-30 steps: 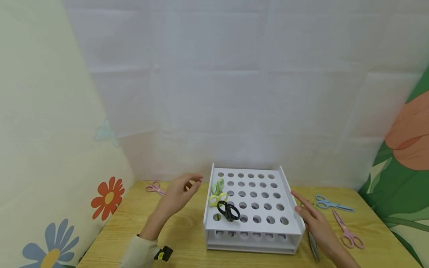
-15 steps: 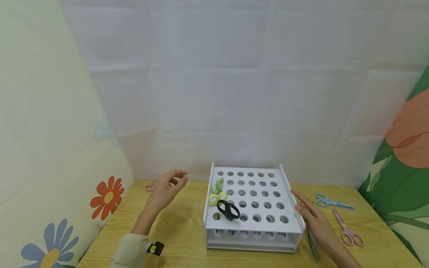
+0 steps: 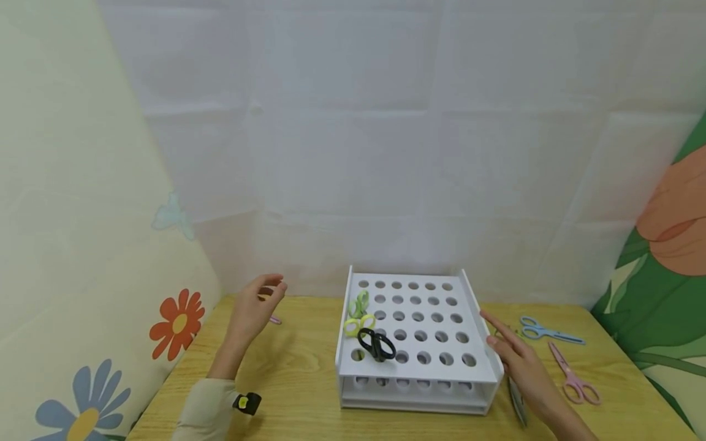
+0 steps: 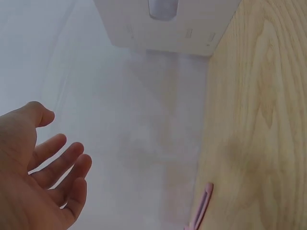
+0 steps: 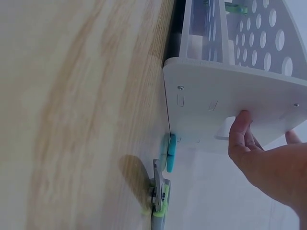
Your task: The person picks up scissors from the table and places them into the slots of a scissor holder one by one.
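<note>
Pink scissors (image 3: 275, 320) are lying by the empty left hand (image 3: 254, 311); the unclenched right hand (image 3: 521, 367) is touching the rack (image 3: 411, 346); pushing could shift it.

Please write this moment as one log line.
left hand: empty, near pink scissors; right hand: touching white rack; black scissors: in rack

One rack (image 3: 413, 371), three racked scissors (image 3: 377, 348) — at least three loose scissors (image 3: 567, 372)

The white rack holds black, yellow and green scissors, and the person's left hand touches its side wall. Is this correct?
Only the hand is wrong: the right hand touches the side wall of the white rack, as the right wrist view shows.
</note>
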### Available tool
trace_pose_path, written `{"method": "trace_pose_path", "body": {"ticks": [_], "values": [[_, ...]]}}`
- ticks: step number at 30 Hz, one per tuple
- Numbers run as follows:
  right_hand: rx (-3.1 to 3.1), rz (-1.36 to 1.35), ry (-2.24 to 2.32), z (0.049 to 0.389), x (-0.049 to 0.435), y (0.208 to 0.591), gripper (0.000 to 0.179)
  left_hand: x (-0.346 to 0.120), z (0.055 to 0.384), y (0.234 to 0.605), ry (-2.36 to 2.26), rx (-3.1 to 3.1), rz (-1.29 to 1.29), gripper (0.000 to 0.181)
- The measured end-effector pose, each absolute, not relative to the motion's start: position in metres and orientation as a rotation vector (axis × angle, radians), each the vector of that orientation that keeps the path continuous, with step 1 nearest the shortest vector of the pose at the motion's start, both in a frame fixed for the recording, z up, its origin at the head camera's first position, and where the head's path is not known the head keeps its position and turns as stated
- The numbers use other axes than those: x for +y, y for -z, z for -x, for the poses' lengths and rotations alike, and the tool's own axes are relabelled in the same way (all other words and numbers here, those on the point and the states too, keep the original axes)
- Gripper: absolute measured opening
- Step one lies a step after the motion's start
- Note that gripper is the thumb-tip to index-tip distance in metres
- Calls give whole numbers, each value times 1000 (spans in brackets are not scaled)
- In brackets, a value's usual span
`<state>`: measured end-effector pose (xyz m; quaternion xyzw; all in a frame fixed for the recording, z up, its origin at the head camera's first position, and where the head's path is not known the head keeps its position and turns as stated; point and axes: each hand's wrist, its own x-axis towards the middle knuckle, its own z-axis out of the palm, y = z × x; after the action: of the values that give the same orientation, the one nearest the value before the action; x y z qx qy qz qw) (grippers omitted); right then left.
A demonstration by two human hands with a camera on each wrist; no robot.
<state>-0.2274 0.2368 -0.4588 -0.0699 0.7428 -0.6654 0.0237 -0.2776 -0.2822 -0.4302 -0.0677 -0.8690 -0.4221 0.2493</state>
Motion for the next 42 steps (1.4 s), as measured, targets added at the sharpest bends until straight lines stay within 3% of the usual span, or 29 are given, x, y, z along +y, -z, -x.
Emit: {"method": "trace_pose_path", "body": {"ticks": [18,26,42], "values": [[2275,186,2059,232,235,461,58,-331,288,456,1298,-2474,-99,56],[2254,142,2058,230,234,464,58,-344,300,477,1055,-2629,-101,48],[2269,174,2052,233,241,462,58,-358,314,481,936,-2851,-233,71]]}}
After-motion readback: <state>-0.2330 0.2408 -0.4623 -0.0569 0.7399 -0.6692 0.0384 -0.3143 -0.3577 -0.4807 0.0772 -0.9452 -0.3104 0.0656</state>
